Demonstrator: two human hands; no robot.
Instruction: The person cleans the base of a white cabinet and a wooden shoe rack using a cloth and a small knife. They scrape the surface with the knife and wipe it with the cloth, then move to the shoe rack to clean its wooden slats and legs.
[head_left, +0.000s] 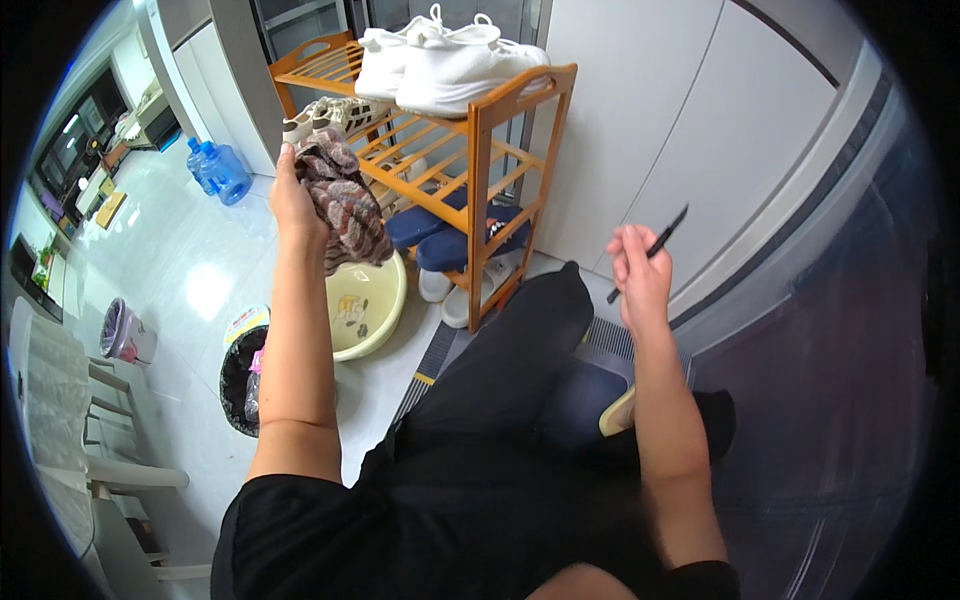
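Observation:
My left hand (300, 206) grips a bunched, striped cloth (346, 206) in brown and grey, held up at the left of the shoe rack. Below it on the floor is a pale yellow plastic basin (397, 307) with a printed pattern. In my right hand (641, 270), on the right side of the view, is a slim black tool (670, 229) with a pointed end; its kind cannot be told. The wooden shoe rack (480, 225) carries white sneakers (465, 67) on top, beige shoes (349, 112) at the middle left, and navy slippers (442, 244) with pale shoes lower down.
A black-lined bin (236, 375) stands left of my left forearm. Blue water bottles (223, 176) stand by the wall, with a smaller bin (127, 334) farther left. A covered table (49, 390) and chair are at the far left. White panels (637, 127) rise behind the rack.

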